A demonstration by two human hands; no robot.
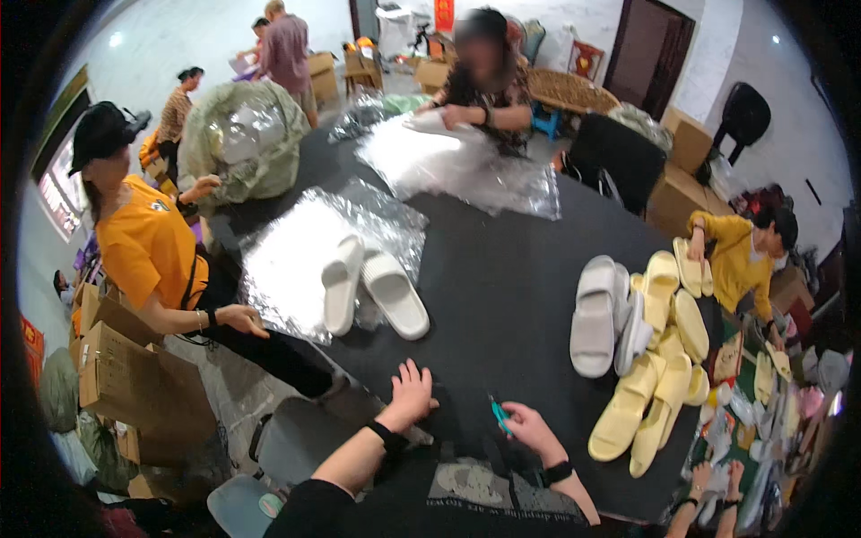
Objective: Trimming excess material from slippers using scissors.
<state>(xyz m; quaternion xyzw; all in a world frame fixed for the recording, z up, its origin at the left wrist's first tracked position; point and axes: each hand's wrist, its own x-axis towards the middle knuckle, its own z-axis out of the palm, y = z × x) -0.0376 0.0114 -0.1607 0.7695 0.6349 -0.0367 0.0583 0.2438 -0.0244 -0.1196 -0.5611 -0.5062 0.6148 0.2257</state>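
We are resting our left hand (411,392) flat on the near edge of the black table (502,269), fingers spread and gripping nothing. Our right hand (529,428) is lying just to its right, the two hands apart, and its fingers are pinching a small teal tool (498,414); we cannot tell what kind of tool it is. A dark wristband is sitting on each of our wrists.

Farther out on the table, left of centre, a pair of white slides (372,289) is lying side by side on a sheet of clear plastic bags (296,260), well beyond our left hand. To the right, a heap of pale yellow slides (659,377) is spreading along the table edge, with a few grey-white slides (596,314) beside it on the left.

At the left side a person in an orange shirt (148,247) is leaning a hand on the plastic. At the far end another person is pressing down on a second pile of clear bags (457,166). At the right a person in a yellow top (731,255) is reaching to the yellow slides. Cardboard boxes (121,368) are stacked on the floor at the near left.
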